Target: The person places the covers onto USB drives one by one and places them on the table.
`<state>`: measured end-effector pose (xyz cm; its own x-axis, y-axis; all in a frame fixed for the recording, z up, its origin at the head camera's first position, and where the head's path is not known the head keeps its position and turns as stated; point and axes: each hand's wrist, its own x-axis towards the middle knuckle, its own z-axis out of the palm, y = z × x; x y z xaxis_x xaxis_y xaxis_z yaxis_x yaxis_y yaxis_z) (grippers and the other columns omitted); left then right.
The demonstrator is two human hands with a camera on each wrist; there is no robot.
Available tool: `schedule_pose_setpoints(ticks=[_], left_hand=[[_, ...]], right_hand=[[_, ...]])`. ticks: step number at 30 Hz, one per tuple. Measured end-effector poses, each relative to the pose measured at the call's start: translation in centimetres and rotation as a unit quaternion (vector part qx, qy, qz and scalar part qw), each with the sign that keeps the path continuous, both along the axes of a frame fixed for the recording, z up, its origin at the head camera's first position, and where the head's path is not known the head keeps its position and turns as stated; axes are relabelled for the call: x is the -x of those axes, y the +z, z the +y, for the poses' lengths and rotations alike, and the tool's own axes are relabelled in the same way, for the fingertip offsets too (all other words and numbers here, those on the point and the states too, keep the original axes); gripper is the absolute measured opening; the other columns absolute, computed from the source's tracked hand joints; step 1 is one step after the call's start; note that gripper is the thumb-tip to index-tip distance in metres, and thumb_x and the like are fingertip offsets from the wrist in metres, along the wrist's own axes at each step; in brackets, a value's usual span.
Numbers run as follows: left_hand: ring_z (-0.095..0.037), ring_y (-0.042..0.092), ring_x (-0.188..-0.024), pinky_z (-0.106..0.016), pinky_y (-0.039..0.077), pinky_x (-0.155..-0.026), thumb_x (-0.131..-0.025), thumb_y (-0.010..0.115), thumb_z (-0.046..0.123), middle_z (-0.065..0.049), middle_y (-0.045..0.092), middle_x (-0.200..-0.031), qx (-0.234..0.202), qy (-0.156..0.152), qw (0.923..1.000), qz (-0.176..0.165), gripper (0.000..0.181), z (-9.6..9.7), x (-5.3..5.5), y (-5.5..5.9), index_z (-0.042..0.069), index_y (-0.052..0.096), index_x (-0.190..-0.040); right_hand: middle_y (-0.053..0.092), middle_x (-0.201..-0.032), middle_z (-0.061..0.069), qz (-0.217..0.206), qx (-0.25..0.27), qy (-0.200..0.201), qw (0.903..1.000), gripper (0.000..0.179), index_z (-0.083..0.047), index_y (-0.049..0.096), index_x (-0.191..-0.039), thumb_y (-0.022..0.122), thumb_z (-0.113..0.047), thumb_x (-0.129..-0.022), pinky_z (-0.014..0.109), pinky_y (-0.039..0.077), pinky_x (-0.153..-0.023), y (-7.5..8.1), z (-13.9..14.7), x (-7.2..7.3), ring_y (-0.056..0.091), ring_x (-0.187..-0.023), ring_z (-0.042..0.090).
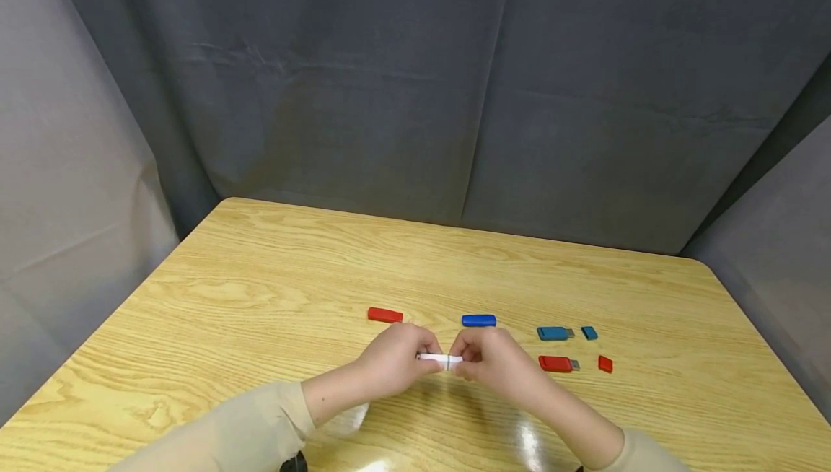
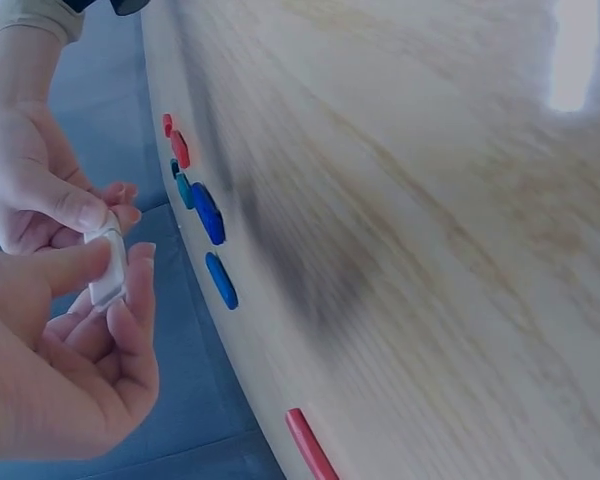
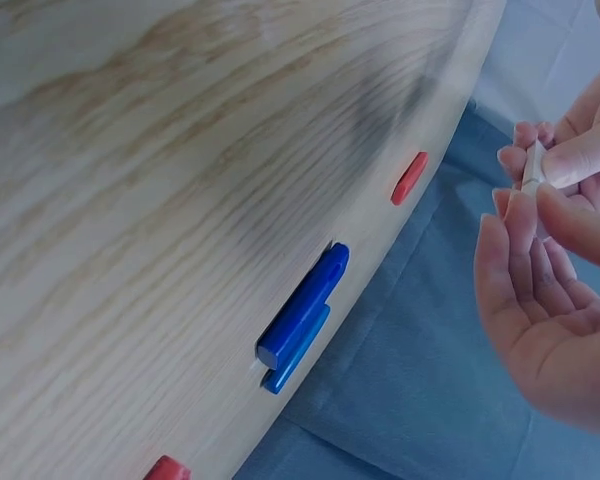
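1. Now, left hand [image 1: 397,360] and right hand [image 1: 493,358] pinch opposite ends of the white stick [image 1: 432,359].
2. Its long axis runs between their fingertips; neither hand is nearer.
3. Blue stick [image 1: 479,320]: just beyond the right fingers.

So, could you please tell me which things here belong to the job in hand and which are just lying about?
Job in hand:
white stick, pinched by the left hand and right hand

Lying about, untouched, though perhaps for the same job:
leftmost red stick
blue stick
second blue stick
uncapped teal stick
teal cap
uncapped red stick
red cap
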<state>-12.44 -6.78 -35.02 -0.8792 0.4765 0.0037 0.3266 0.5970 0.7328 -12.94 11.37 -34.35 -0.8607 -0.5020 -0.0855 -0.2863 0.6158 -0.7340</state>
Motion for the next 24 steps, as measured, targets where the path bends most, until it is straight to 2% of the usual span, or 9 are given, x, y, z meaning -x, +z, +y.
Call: schedule_pose_setpoints(ticks=[4,6,7,9,11,14,16,24], left_hand=[[-0.003,0.043,-0.058,-0.017,0.038,-0.053,-0.084,0.067,0.012,0.003,0.061,-0.071,-0.009,-0.008,0.9999,-0.01,0.007,-0.2,0.0,-0.7,0.008,0.066,-0.079],[-0.002,0.044,-0.058,-0.016,0.039,-0.054,-0.083,0.069,0.013,0.004,0.061,-0.072,0.007,-0.014,0.9999,0.002,0.005,-0.4,-0.1,-1.0,0.009,0.065,-0.082],[-0.002,0.044,-0.058,-0.016,0.039,-0.054,-0.082,0.07,0.013,0.005,0.061,-0.073,0.021,-0.015,0.9996,0.014,0.007,-0.5,-0.1,-1.1,0.01,0.064,-0.084],[0.0,0.045,-0.059,-0.016,0.039,-0.054,-0.08,0.072,0.014,0.006,0.062,-0.074,0.058,-0.019,0.9962,0.061,0.013,-0.7,-0.2,-1.3,0.012,0.061,-0.087],[0.0,0.044,-0.06,-0.016,0.038,-0.054,-0.079,0.073,0.015,0.007,0.062,-0.074,0.094,-0.019,0.9895,0.108,0.018,-0.9,-0.4,-1.5,0.015,0.058,-0.088],[-0.001,0.042,-0.057,-0.017,0.036,-0.051,-0.078,0.074,0.016,0.007,0.06,-0.071,0.124,-0.017,0.9807,0.151,0.02,-1.3,-0.5,-1.7,0.016,0.055,-0.085],[-0.002,0.041,-0.057,-0.018,0.036,-0.051,-0.078,0.074,0.017,0.008,0.059,-0.07,0.127,-0.016,0.9809,0.146,0.02,-1.5,-0.5,-1.8,0.017,0.055,-0.083],[-0.002,0.04,-0.057,-0.018,0.035,-0.052,-0.077,0.075,0.019,0.009,0.058,-0.069,0.138,-0.005,0.9819,0.13,0.019,-2.3,-0.2,-2.2,0.018,0.056,-0.079]], right_hand=[[0.059,-0.067,0.002,-0.017,0.009,0.02,0.9996,0.006,-0.003,0.063,-0.08,0.066,0.001,-0.082,0.02,0.043,-0.053,-0.2,0.2,0.2,0.049,-0.059,0.007],[0.059,-0.068,0.003,-0.03,0.017,0.027,0.999,0.004,-0.002,0.062,-0.082,0.065,0.0,-0.083,0.02,0.043,-0.053,-0.5,0.3,0.3,0.049,-0.058,0.007],[0.059,-0.067,0.004,-0.038,0.022,0.029,0.9986,0.004,-0.002,0.061,-0.084,0.065,0.0,-0.083,0.02,0.042,-0.053,-0.6,0.4,0.4,0.049,-0.058,0.007],[0.059,-0.066,0.007,-0.056,0.028,0.031,0.9976,0.007,-0.001,0.06,-0.087,0.065,-0.002,-0.083,0.02,0.04,-0.051,-0.8,0.4,0.4,0.049,-0.057,0.009],[0.059,-0.065,0.011,-0.068,0.031,0.032,0.9967,0.009,-0.001,0.058,-0.089,0.065,-0.003,-0.084,0.02,0.038,-0.05,-0.9,0.4,0.5,0.047,-0.055,0.01],[0.06,-0.065,0.013,-0.08,0.031,0.034,0.9957,0.01,-0.002,0.056,-0.091,0.064,-0.004,-0.085,0.02,0.037,-0.049,-1.0,0.1,0.6,0.047,-0.054,0.011],[0.058,-0.064,0.01,-0.073,0.025,0.035,0.9964,0.01,-0.003,0.057,-0.09,0.065,-0.004,-0.085,0.02,0.036,-0.048,-1.2,-0.1,0.7,0.045,-0.054,0.01],[0.055,-0.064,-0.003,0.003,-0.046,0.038,0.9982,0.013,-0.008,0.059,-0.085,0.07,-0.004,-0.079,0.02,0.038,-0.047,-2.0,-1.6,0.7,0.045,-0.053,0.007]])
